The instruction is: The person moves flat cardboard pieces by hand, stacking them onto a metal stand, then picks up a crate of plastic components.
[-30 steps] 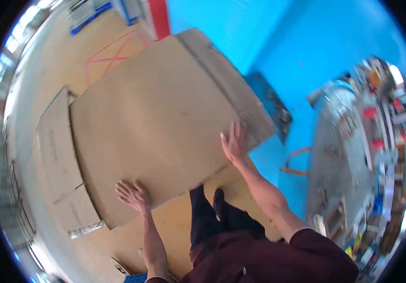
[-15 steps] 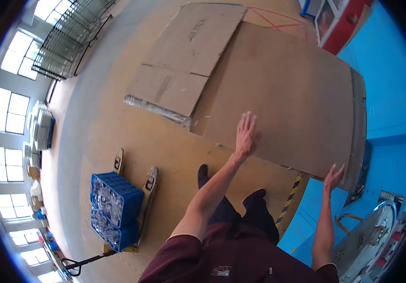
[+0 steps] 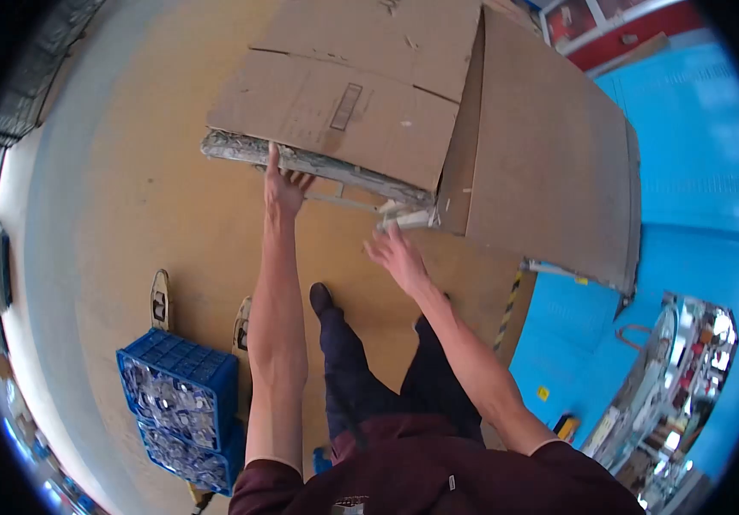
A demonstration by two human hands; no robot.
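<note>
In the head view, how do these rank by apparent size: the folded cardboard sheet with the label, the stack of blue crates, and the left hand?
Largest to smallest:
1. Folded cardboard sheet
2. Stack of blue crates, nearer the camera, so its true size is unsure
3. Left hand, touching the sheet's near edge

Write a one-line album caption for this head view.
Left hand touches a flattened cardboard stack; right hand reaches nearby.

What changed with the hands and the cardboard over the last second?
Both hands left the big brown sheet. The left hand has moved over to the near edge of the flattened carton and touches it; the right hand reaches, open, toward the same edge near its corner, apparently not gripping yet. Both sheets lie on the floor as before, and the blue crates have not moved.
</note>
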